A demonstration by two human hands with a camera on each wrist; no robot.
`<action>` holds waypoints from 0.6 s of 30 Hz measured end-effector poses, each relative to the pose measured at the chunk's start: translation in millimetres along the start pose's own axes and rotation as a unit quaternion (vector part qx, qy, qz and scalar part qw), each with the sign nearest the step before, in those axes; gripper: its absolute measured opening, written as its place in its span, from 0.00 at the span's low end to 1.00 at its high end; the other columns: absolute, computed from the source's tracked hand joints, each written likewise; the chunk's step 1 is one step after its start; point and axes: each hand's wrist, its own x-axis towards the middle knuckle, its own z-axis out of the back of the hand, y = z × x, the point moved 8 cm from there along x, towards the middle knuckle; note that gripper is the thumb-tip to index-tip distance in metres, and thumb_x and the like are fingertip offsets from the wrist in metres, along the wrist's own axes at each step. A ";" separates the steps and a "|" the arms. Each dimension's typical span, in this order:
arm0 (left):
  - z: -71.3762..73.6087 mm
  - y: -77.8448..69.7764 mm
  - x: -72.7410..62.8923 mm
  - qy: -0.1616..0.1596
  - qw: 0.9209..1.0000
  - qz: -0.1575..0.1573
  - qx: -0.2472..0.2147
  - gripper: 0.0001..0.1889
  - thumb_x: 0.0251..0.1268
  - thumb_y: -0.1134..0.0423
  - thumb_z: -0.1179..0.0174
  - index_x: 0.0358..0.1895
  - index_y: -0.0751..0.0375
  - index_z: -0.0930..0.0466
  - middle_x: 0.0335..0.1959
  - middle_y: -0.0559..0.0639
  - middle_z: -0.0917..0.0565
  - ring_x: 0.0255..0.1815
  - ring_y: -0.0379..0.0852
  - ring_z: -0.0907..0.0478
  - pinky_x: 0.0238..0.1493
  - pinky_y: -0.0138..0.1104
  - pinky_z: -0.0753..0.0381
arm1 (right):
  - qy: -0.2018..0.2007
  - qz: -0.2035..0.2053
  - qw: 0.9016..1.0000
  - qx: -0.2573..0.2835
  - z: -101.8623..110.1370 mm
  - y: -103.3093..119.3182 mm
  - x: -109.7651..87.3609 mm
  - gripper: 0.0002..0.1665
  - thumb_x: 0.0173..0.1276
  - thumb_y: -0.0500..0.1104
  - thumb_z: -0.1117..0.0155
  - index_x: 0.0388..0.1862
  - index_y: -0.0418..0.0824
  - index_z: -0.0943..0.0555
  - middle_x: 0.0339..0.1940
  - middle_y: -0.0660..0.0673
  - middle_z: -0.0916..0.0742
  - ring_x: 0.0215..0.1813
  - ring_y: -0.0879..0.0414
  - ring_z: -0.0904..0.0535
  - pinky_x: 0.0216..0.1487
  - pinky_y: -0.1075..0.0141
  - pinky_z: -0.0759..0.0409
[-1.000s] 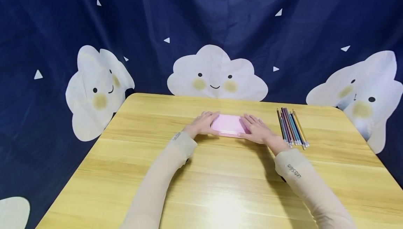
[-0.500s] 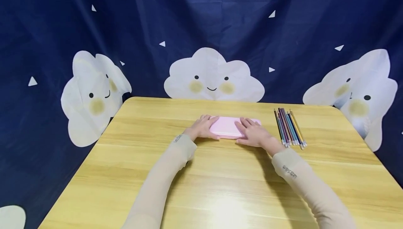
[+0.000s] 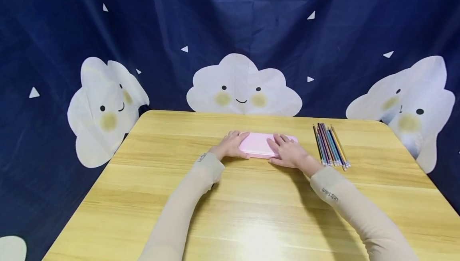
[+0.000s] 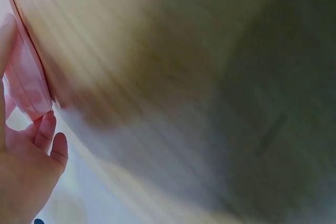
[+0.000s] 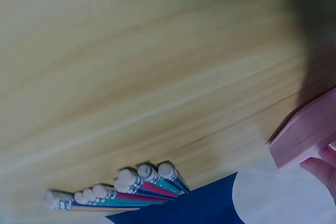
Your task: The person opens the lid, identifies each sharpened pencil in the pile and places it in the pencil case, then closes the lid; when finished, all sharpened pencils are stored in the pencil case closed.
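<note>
A flat pink pencil case [image 3: 256,143] lies closed near the table's far side, its long side toward me. My left hand [image 3: 230,145] grips its left end, thumb along the near side and fingers at the far edge. In the left wrist view, the fingertips [image 4: 46,124] touch the case's end [image 4: 31,85]. My right hand [image 3: 288,152] rests across the right part of the lid, fingers spread over the top and thumb at the near edge. A corner of the case [image 5: 304,132] shows in the right wrist view, with the right hand [image 5: 323,169] partly cut off.
Several pencils [image 3: 328,145] with white erasers lie side by side to the right of the case, eraser ends toward me. They stand close beyond the right forearm. The wooden table [image 3: 172,133] ends at a dark blue cloth [image 3: 161,33] with clouds.
My right hand has shifted left on the lid, uncovering the case's far right corner. The left hand stays at the left end. The view has tilted slightly.
</note>
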 end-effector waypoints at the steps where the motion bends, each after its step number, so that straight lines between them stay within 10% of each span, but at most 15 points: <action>1: 0.5 0.2 -0.8 0.002 1.000 0.001 0.002 0.50 0.44 0.41 0.33 0.71 0.51 0.48 0.66 0.59 0.40 0.63 0.54 0.43 0.64 0.45 0.40 | -0.003 0.001 1.000 -0.004 0.0 0.5 0.5 0.44 0.62 0.66 0.50 0.69 0.39 0.42 0.66 0.30 0.35 0.63 0.34 0.36 0.55 0.41 0.30; 11: -0.3 5.2 -4.7 -0.012 1.000 0.013 -0.003 0.49 0.44 0.40 0.34 0.71 0.49 0.47 0.65 0.59 0.38 0.62 0.54 0.40 0.61 0.44 0.39 | -0.098 0.037 0.991 -0.087 2.7 10.4 3.8 0.42 0.63 0.66 0.51 0.63 0.35 0.37 0.56 0.29 0.29 0.53 0.36 0.29 0.38 0.47 0.20; 18: -1.7 1.1 -5.2 -0.003 1.000 0.017 -0.008 0.48 0.47 0.42 0.35 0.71 0.50 0.48 0.65 0.59 0.39 0.62 0.53 0.41 0.62 0.44 0.40 | -0.234 0.105 0.949 -0.186 5.2 19.2 -0.4 0.45 0.70 0.64 0.81 0.52 0.30 0.28 0.44 0.26 0.21 0.40 0.37 0.22 0.28 0.55 0.18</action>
